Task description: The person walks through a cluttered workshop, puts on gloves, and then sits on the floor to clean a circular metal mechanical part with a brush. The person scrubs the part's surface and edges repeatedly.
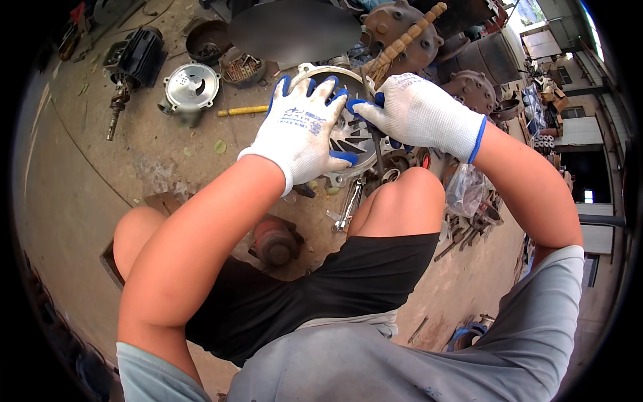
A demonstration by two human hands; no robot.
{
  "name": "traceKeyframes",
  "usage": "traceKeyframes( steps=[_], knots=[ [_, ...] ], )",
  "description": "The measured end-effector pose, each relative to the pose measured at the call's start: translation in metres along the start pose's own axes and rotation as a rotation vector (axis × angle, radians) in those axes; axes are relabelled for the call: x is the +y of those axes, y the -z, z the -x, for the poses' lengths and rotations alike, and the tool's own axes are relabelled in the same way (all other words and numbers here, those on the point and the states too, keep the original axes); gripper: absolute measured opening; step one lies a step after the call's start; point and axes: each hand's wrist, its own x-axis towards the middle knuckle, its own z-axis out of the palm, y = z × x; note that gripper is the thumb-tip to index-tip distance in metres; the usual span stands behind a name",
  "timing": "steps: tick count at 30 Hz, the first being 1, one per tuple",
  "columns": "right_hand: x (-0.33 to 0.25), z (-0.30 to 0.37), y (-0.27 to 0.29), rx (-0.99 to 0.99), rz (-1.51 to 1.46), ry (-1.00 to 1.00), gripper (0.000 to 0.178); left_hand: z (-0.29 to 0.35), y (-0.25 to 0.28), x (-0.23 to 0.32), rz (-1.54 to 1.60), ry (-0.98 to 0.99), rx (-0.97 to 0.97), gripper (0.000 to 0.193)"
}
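In front of my knees lies a round silver metal housing [337, 179] with fins and lugs around its rim. My left hand [298, 127], in a white knit glove with blue fingertips, rests on its left side with the fingers spread. My right hand [416, 112], gloved alike, is at the right side, its fingers closed around a dark metal bar [378, 154] that stands across the housing. The thumb points toward my left hand. The bar's exact kind and its ends cannot be made out, and my hands cover part of the housing.
To the left lie a yellow handle [242, 110], a silver round cover [192, 86] and a dark electric motor [139, 57]. Rusty round castings [402, 40] stand ahead. Near my knees are wrenches [348, 202], a reddish machine part [274, 244] and a plastic bag [467, 189].
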Motion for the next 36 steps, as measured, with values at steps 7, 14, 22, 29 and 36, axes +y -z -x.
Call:
traceKeyframes(
  steps=[7, 14, 22, 29, 36],
  knots=[
    [0.000, -0.004, -0.013, 0.114, -0.118, -0.090, 0.041, 0.002, -0.006, -0.003, -0.002, -0.028, 0.042, 0.096],
    [0.007, -0.006, -0.012, 0.078, -0.122, -0.068, 0.047, 0.002, 0.005, 0.001, -0.011, -0.048, -0.005, 0.084],
    [-0.006, 0.037, 0.021, 0.435, 0.330, -0.012, 0.046, 0.003, 0.001, -0.002, 0.036, -0.051, 0.027, 0.086],
    [-0.013, 0.011, 0.016, 0.134, 0.310, 0.116, 0.033, 0.002, -0.008, -0.006, 0.027, -0.027, 0.094, 0.106],
    [-0.015, -0.007, 0.015, 0.075, 0.182, -0.102, 0.038, -0.001, -0.005, -0.004, -0.011, -0.002, 0.036, 0.109]
  ],
)
